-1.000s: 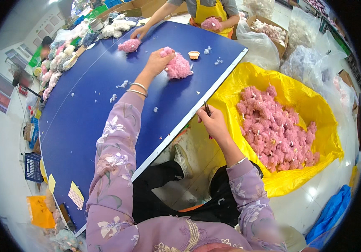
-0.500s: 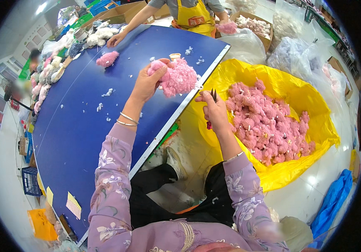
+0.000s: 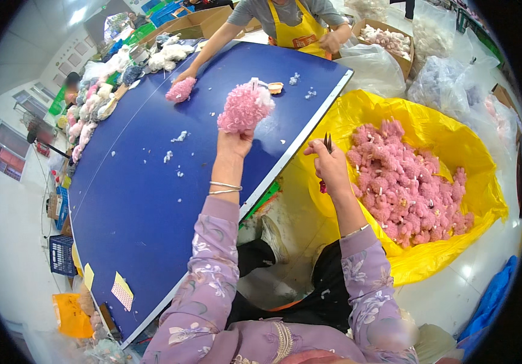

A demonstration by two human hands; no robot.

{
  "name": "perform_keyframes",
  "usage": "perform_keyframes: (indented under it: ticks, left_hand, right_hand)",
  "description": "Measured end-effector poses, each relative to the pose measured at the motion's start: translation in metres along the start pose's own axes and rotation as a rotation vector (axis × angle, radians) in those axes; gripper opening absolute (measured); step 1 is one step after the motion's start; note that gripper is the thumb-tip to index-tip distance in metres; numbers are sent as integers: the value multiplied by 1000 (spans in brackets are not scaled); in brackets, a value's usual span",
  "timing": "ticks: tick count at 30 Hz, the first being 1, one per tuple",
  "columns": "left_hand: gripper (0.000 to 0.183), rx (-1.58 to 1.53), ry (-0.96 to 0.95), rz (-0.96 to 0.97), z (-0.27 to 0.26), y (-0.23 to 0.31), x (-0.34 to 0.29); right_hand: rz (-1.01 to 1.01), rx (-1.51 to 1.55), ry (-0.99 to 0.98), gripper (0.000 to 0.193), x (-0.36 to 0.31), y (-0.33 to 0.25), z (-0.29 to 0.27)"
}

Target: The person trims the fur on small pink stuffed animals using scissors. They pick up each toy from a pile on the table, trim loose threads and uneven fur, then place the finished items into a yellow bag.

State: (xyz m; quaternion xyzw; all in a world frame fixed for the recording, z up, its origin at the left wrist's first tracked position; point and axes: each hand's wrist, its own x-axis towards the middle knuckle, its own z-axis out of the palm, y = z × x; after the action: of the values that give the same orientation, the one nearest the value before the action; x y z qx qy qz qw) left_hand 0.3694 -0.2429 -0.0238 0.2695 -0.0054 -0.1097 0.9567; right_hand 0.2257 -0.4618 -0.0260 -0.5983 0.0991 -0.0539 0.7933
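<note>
My left hand (image 3: 235,142) is closed around the underside of a fluffy pink plush toy (image 3: 244,109), held up over the blue table (image 3: 151,212). A white tag or loop and a pale patch show at its top. At the table's right edge, my right hand (image 3: 332,167) is closed on a pair of small scissors (image 3: 327,143) with dark, pointed blades up and a bit of red below the palm. Just beyond the plush toy lies a small tan dish-like object (image 3: 275,88). Most of my left fingers are hidden behind the toy.
A yellow bag (image 3: 485,200) full of pink plush pieces (image 3: 406,188) stands open on the right. Across the table a person in a yellow apron (image 3: 297,27) reaches to another pink plush (image 3: 181,90). White fluff tufts (image 3: 180,136) dot the table; plush toys (image 3: 94,103) pile along its far left edge.
My left hand has turned and pushed the plush toy farther out, its fingers now beneath it. The other person's hand has come onto the second pink plush. The view has shifted slightly.
</note>
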Motion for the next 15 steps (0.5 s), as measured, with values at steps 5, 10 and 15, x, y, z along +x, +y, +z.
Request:
perform_keyframes:
  ticks: [5,10,15]
  left_hand:
    - [14,77,165,117,19,-7,-2]
    - [19,514,450,642,21,5,56]
    - [35,2036,230,686,-22,3,96]
  right_hand:
    - [-44,-24,-11,21,0,10,1]
    - [-26,-17,38,25,-4,4,-6]
    - [-72,-72,16,25,0,4,-1]
